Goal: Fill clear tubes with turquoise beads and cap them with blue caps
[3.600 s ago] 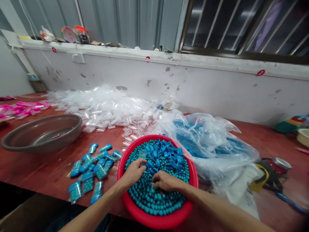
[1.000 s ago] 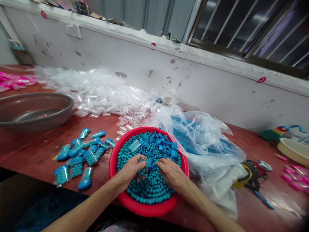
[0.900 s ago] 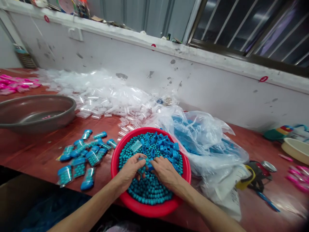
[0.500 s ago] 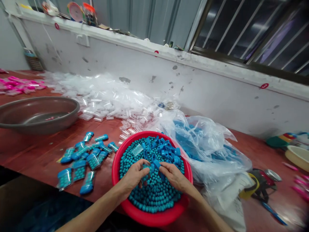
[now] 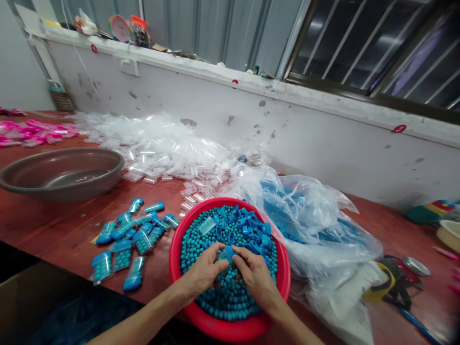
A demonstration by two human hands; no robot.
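Note:
Over a red basin (image 5: 235, 331) full of teal beads (image 5: 230, 311), my two hands meet. My left hand (image 5: 204, 269) is closed around a small clear container (image 5: 223, 269) with teal beads in it, partly hidden by the fingers. A blue cap (image 5: 229, 252) sits at the container's top, and the fingers of my right hand (image 5: 254, 274) pinch it against the opening. Whether the cap is fully seated cannot be seen. Several loose blue caps (image 5: 251, 225) and a clear container (image 5: 207, 225) lie on the beads in the basin.
Capped bead containers (image 5: 122, 255) lie to the left on the red table (image 5: 158, 263). Behind are a grey basin (image 5: 64, 189) and a heap of clear containers (image 5: 161, 143). A plastic bag (image 5: 305, 206) of blue pieces stands right, with a yellow-and-black strapped item (image 5: 381, 285) beyond.
My right hand has brought the blue cap to the container in my left hand, and both hands are now together. The view has shifted slightly.

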